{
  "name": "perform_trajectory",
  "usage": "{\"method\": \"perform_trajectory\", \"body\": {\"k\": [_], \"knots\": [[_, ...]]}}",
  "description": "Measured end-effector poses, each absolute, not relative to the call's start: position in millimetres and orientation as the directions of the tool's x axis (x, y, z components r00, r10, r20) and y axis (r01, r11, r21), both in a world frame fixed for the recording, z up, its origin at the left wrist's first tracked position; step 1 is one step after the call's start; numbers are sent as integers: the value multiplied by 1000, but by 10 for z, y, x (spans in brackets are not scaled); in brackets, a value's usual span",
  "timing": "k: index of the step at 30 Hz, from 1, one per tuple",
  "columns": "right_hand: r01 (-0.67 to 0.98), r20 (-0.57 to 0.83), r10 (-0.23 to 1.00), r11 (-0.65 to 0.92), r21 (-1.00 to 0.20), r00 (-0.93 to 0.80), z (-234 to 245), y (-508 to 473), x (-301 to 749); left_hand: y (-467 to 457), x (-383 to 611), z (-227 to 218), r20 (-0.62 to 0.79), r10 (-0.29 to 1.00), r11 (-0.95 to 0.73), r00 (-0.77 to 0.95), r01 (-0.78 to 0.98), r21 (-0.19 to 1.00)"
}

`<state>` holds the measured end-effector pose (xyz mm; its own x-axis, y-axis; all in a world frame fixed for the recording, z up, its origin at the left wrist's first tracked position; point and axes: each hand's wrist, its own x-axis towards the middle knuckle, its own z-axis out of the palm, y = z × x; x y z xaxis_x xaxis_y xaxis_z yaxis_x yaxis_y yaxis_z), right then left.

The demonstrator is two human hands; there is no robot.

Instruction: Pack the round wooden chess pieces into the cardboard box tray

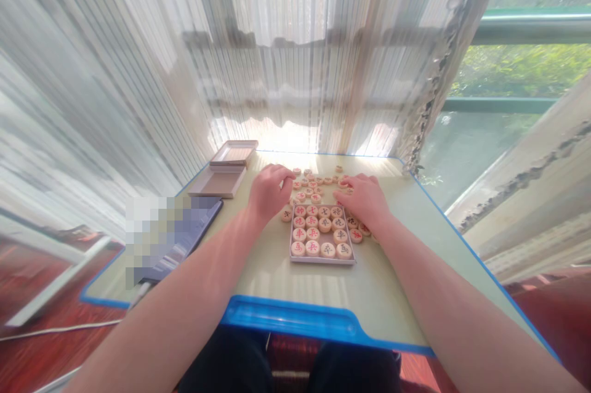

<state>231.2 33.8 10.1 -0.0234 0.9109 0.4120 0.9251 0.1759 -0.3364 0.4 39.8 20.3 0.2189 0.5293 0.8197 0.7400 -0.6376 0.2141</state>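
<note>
A shallow square tray (322,260) holds rows of round wooden chess discs (320,233) marked in red and black. More loose discs (310,186) lie scattered on the table just beyond it. My left hand (268,192) rests palm down at the tray's far left corner, fingers curled over loose discs. My right hand (364,199) lies at the tray's far right corner, fingers bent over discs there. Whether either hand pinches a disc is hidden by the fingers.
The pale green table (295,288) has a blue rim (289,318). Two open box halves (220,182) (234,153) sit at the far left. A dark flat object (184,239), partly blurred, lies at the left. Sheer curtains hang behind, a window at the right.
</note>
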Motion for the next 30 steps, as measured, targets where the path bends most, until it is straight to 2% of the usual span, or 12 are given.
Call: {"method": "perform_trajectory", "body": {"k": [3, 6, 9, 15, 19, 22, 30], "knots": [[936, 279, 960, 106, -337, -8, 142, 322, 2328, 365, 63, 220, 822, 527, -616, 213, 763, 197], [924, 225, 974, 88, -372, -2, 149, 339, 2354, 346, 150, 204, 809, 530, -629, 254, 757, 174], [922, 216, 976, 71, -380, 14, 135, 363, 2375, 333, 205, 177, 796, 527, -656, 296, 737, 160], [935, 242, 970, 111, -336, -28, 153, 344, 2345, 306, 205, 164, 797, 537, -661, 277, 724, 194], [930, 260, 961, 174, -323, -89, 167, 337, 2309, 295, 225, 161, 799, 505, -695, 326, 703, 152], [939, 256, 964, 156, -305, -77, 181, 339, 2302, 285, 244, 163, 798, 496, -702, 343, 699, 136], [921, 164, 986, 99, -376, -39, 215, 362, 2328, 267, 253, 167, 793, 482, -715, 372, 691, 110]]}}
